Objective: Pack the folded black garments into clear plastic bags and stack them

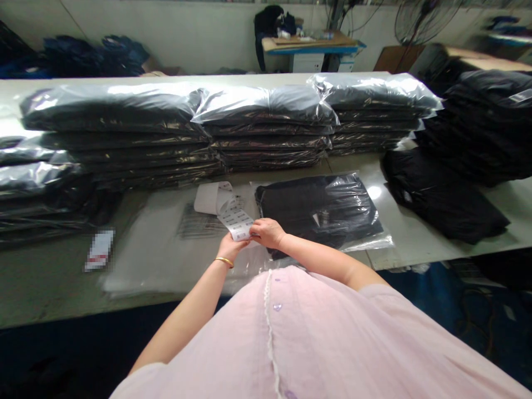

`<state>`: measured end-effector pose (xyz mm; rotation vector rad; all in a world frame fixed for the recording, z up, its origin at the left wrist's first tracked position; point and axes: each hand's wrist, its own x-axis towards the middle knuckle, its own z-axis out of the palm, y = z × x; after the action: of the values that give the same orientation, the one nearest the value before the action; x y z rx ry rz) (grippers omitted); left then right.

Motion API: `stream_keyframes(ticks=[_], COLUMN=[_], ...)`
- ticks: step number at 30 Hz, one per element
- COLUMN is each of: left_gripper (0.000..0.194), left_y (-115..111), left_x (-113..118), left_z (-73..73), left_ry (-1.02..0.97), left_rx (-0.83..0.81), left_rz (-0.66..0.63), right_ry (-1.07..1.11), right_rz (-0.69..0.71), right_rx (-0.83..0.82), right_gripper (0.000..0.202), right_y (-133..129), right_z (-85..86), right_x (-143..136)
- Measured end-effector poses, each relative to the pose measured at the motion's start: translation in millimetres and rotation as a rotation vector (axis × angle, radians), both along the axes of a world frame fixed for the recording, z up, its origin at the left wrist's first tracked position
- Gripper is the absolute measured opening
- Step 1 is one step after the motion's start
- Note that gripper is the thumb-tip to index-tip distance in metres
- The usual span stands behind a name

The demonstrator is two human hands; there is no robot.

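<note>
Here you are working right at the near edge of the table [50,288], with both hands meeting over the label strip [233,213]. Your left hand [230,247], the one with the gold bangle [224,260], is cupping the strip's free end from below, fingers curled closed around it, probably so the paper stays flat. Your right hand [268,233] is pinching the top of that same end with thumb and fingertips drawn together, apparently picking at a single sticker; whether one is already lifting off is too small to tell.

The rest of the strip is trailing away from your hands toward the far side of the table, curling into a loose white loop, so it is feeding freely. Just to the right of the strip, touching your right wrist, a bagged dark garment [318,210] is lying flat in its clear sleeve, close enough to reach without shifting. Beyond the strip, stacks of bagged garments [195,133] are lining the table's far side, and unbagged dark clothes [444,199] are sitting well off to the right. A small tag [100,250] is lying alone to the strip's left.
</note>
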<state>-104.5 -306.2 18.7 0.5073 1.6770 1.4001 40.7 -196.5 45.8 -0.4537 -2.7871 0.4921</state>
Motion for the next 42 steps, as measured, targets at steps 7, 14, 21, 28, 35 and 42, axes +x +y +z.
stream_keyframes(ticks=[7,14,21,28,35,42], left_gripper=[0.048,0.056,0.066,0.061,0.064,0.076], left_y=[-3,-7,-8,-14,-28,-41], left_x=[-3,2,3,3,-1,-10], left_z=[2.9,3.0,8.5,8.1,3.5,18.3], left_ry=[0.095,0.040,0.039,0.092,0.105,0.375], left_rx=[-0.061,-0.010,-0.005,-0.026,-0.052,-0.391], left_rz=[-0.032,-0.048,-0.066,-0.082,0.027,0.183], right_ry=[-0.013,-0.057,-0.113,-0.084,0.180,0.537], right_rz=[-0.031,0.000,0.019,0.004,-0.308,-0.562], right_rx=[-0.007,-0.020,0.021,0.001,-0.271,-0.582], right_gripper=[0.020,0.023,0.026,0.026,0.017,0.026], right_y=[-6,-8,-12,-14,-7,30], right_z=[1.7,5.3,15.6,14.2,9.6,14.9], right_x=[2,4,6,8,19,58])
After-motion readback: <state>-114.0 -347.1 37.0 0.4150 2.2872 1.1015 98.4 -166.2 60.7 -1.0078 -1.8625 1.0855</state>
